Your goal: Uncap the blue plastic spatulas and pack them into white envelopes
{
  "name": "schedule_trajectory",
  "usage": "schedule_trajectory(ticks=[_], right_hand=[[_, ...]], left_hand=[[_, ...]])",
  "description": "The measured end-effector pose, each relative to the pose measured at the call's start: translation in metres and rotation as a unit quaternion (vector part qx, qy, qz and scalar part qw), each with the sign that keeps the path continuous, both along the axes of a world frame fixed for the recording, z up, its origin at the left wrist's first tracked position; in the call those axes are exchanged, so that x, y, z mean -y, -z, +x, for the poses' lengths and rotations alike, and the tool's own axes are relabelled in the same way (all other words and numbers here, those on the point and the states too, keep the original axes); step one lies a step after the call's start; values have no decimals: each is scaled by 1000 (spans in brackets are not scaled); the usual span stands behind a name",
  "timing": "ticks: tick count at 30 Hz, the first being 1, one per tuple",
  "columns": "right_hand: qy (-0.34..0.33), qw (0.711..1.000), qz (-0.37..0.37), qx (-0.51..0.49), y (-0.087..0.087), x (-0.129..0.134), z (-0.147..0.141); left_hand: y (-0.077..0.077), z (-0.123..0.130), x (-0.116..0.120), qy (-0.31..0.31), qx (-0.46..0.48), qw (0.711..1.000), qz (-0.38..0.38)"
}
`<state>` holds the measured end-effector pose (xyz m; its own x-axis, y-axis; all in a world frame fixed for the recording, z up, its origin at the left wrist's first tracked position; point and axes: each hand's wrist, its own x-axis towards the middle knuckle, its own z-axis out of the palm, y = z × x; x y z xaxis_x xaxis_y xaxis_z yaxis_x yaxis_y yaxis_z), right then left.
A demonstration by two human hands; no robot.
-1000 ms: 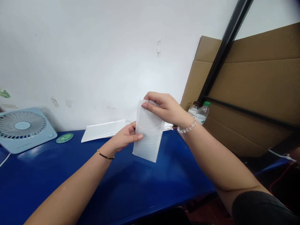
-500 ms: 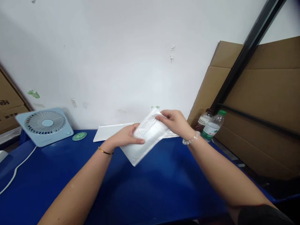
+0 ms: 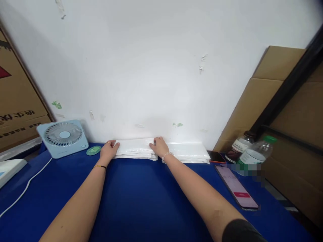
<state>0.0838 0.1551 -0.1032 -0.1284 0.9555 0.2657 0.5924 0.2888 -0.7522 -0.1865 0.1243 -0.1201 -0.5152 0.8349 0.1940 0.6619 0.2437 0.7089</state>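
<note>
A white padded envelope (image 3: 135, 145) lies flat on top of a pile of similar white envelopes against the wall. My left hand (image 3: 109, 150) holds its left end, thumb on top and fingers at the outer edge. At the opposite end my right hand (image 3: 159, 147) grips the envelope's right edge, the thumb resting on its upper face. How far the fingers reach underneath is hidden. Just right of my right hand lies a second pile of white envelopes (image 3: 188, 153), partly covered by that hand.
On the blue table (image 3: 141, 201) a light blue fan (image 3: 63, 137) and a round green coaster (image 3: 93, 150) sit at left. To the right are a lit phone (image 3: 237, 188), a dark phone (image 3: 216, 157) and two bottles, one brown-capped (image 3: 239, 148), one green-capped (image 3: 256, 153). Cardboard (image 3: 270, 72) leans behind.
The envelope, held tilted in the air before, now lies flat on the left pile. Both hands have moved back to the wall with it and spread to its two ends. The view has shifted.
</note>
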Motion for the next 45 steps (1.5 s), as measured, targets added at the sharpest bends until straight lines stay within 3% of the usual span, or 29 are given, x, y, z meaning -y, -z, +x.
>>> schedule_trajectory(ticks=[2, 5, 7, 10, 14, 18, 22, 24, 26, 28, 31, 33, 35, 37, 40, 42, 45], right_hand=[[-5, 999, 37, 36, 0, -4, 9], [-63, 990, 87, 94, -16, -7, 42], [-100, 976, 113, 156, -31, -8, 78], [-140, 946, 74, 282, -46, -6, 143], [-138, 893, -6, 428, -35, 8, 202], [-116, 881, 30, 458, -20, 21, 210], [-33, 874, 59, 481, -40, 37, 209], [5, 873, 76, 481, -59, 52, 212], [27, 873, 111, 474, -75, 74, 215], [29, 877, 159, 452, -82, 98, 213], [-2, 891, 235, 389, -67, 131, 198], [-46, 900, 273, 337, -44, 146, 183], [-86, 909, 281, 294, -20, 155, 169], [-132, 920, 254, 268, -2, 159, 158], [-175, 934, 202, 237, 8, 159, 154], [-202, 942, 169, 209, 9, 156, 158], [-238, 954, 95, 153, 13, 149, 171]], left_hand=[[11, 4, -1, 1, -25, 999, 26], [19, 6, 2, 2, -48, 995, 92], [22, 5, 3, -8, -38, 992, 118], [25, 3, 3, -23, -33, 991, 129], [22, 7, 3, -21, -60, 993, 101], [16, 12, 8, -42, -69, 992, 95], [-7, 32, 19, -46, -125, 969, 210], [-31, 56, 31, -4, -153, 947, 283], [-60, 87, 49, 80, -171, 930, 315], [-88, 119, 71, 247, -202, 905, 281], [-110, 156, 104, 439, -246, 858, 108], [-110, 170, 119, 526, -243, 814, -44], [-98, 176, 126, 584, -201, 766, -178], [-82, 178, 128, 596, -157, 751, -236], [-62, 176, 127, 524, -165, 807, -217], [-59, 172, 125, 452, -231, 838, -201], [-70, 166, 123, 385, -365, 830, -172]])
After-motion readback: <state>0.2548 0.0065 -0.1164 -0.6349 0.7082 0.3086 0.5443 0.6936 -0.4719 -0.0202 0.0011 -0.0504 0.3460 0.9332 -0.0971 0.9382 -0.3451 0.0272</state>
